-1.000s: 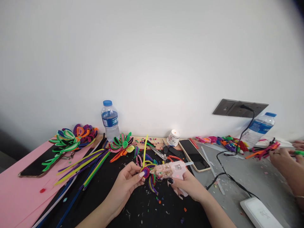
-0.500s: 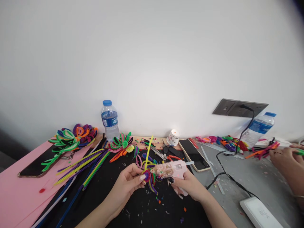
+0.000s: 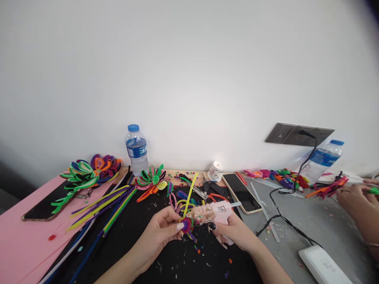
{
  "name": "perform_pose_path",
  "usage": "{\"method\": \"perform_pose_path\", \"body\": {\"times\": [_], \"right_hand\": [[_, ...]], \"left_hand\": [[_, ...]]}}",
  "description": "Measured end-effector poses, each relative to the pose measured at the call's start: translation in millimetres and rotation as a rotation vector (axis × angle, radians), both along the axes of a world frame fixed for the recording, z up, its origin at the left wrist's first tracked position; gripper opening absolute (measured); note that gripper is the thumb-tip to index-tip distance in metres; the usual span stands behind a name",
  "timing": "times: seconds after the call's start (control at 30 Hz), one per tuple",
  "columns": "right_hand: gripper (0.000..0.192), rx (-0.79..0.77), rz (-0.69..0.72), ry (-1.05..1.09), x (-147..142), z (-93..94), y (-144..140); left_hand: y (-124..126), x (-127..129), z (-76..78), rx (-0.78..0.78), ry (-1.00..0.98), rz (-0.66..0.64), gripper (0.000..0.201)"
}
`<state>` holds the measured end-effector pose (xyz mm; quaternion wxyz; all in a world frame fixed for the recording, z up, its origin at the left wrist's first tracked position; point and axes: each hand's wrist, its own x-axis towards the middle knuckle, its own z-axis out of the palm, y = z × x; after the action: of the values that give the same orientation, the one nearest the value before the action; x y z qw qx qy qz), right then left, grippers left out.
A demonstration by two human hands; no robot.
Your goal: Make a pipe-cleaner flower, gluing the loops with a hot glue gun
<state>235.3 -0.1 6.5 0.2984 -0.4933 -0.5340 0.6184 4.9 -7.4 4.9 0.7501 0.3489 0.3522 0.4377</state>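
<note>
My left hand (image 3: 160,232) pinches a small pipe-cleaner flower (image 3: 186,224) with a purple and red centre and a yellow stem (image 3: 190,189) sticking up to the right. My right hand (image 3: 233,232) grips a pink glue gun (image 3: 217,211). Its crusted nozzle (image 3: 201,213) points left and touches the flower. Both hands hover just above a black mat (image 3: 166,260) strewn with coloured scraps.
Loose pipe cleaners (image 3: 100,205) and finished flowers (image 3: 89,171) lie left on pink paper (image 3: 20,244). Behind stand a water bottle (image 3: 137,150), scissors (image 3: 197,190), a tape roll (image 3: 215,172) and a phone (image 3: 241,192). Another person's hands (image 3: 358,205) work at the right, near a cable (image 3: 281,221).
The flower has turned in my left hand, so its yellow stem swung from nearly upright to leaning right. It also sank slightly. The glue gun stays pressed against it.
</note>
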Motion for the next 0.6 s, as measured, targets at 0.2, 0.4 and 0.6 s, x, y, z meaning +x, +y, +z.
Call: {"method": "perform_pose_path", "body": {"times": [0.2, 0.4, 0.6], "right_hand": [[0.042, -0.006, 0.009, -0.016, 1.8, -2.4, 0.8], [0.043, -0.009, -0.017, -0.009, 1.1, -2.7, 0.2], [0.041, 0.006, 0.004, 0.017, 0.8, -0.3, 1.6]], "left_hand": [[-1.1, -0.2, -0.2, 0.003, 0.0, -0.005, 0.02], [-0.7, -0.5, 0.5, -0.003, 0.003, -0.002, 0.02], [-0.9, 0.0, -0.3, -0.01, 0.004, 0.004, 0.021]]}}
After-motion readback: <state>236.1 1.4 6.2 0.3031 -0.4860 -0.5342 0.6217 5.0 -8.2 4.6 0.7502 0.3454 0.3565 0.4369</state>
